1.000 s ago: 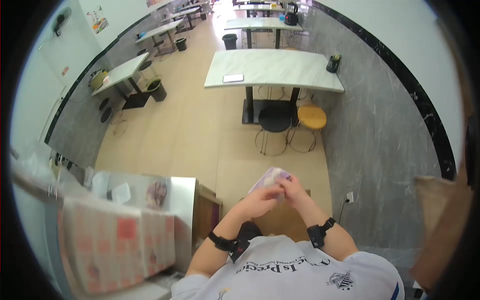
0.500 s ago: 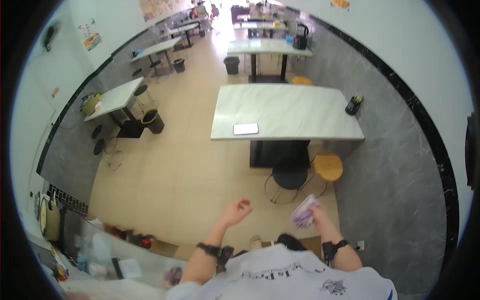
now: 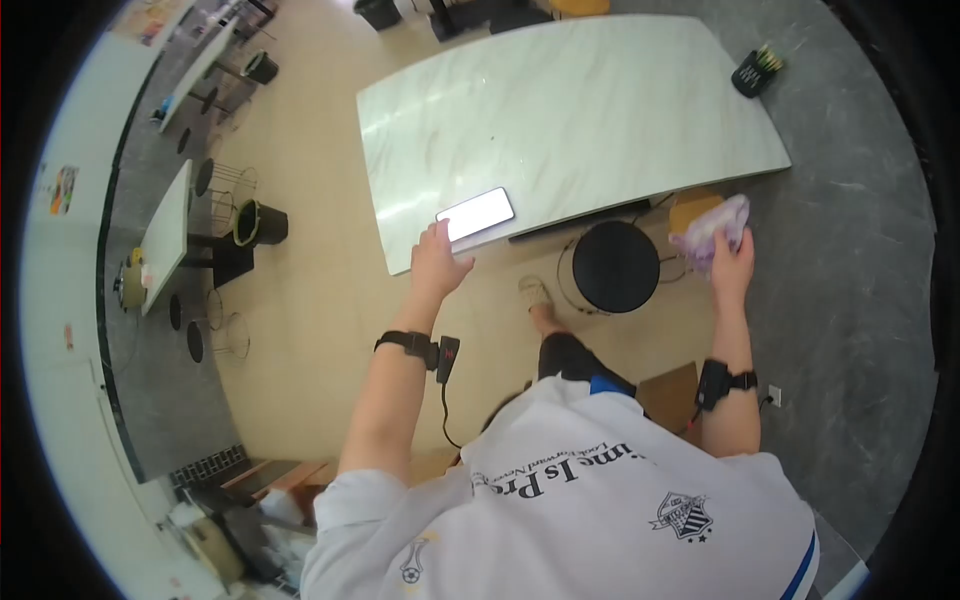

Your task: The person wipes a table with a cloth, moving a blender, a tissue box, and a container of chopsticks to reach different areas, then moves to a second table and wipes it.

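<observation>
A phone with a bright white screen point(image 3: 475, 215) lies near the front left edge of the marble-topped table point(image 3: 570, 110). My left hand point(image 3: 437, 264) is at that edge, its fingertips at the phone's lower left corner and its thumb apart from the other fingers. Off to the right, my right hand point(image 3: 733, 262) is closed on a crumpled purple and white cloth-like bundle point(image 3: 715, 232), held above the yellow stool. Whether the left fingertips press on the phone or only hover over it is hard to tell.
A round black stool point(image 3: 616, 267) and a yellow stool point(image 3: 694, 212) stand at the table's front. A black holder with sticks point(image 3: 756, 74) is at its far right corner. A trash bin point(image 3: 260, 223) and a side table point(image 3: 168, 238) are on the left.
The view has moved closer to the table and tilted down. My left hand has gone from above the floor to the phone. My right hand still holds the bundle, now beside the table's front edge.
</observation>
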Demonstrator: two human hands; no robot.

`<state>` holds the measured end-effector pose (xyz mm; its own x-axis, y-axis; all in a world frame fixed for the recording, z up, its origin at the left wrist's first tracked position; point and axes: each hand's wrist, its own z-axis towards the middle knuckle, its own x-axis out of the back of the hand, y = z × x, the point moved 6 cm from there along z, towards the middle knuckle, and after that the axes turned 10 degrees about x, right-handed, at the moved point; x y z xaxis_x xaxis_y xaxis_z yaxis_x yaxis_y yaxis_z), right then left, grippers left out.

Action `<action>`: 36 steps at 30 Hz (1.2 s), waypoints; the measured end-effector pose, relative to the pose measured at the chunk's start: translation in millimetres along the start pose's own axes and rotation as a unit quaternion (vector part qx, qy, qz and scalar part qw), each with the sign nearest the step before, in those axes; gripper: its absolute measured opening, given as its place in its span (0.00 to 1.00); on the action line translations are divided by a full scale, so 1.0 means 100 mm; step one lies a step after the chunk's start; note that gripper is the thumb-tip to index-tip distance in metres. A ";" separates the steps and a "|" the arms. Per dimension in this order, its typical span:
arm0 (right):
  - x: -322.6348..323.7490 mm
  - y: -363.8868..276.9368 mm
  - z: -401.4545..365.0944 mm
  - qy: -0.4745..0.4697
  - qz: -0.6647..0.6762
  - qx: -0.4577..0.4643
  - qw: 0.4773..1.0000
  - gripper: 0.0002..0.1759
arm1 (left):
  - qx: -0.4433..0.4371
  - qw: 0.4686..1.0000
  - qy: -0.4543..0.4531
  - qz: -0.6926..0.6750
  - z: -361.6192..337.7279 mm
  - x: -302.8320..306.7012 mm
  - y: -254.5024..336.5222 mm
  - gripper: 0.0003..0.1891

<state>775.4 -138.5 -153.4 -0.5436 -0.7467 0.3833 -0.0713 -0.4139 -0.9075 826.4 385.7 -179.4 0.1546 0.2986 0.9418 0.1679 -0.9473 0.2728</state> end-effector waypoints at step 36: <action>-4.57 0.19 0.46 -0.258 -0.597 0.455 0.608 0.33 | 0.842 0.379 0.359 -0.134 -5.73 -0.03 -1.20 0.56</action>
<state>1061.4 171.3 -337.7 -0.2081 0.4030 0.8912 0.4623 -0.7625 0.4527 248.0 432.2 -102.8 -0.2911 -0.3240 0.9002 0.5609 0.7044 0.4349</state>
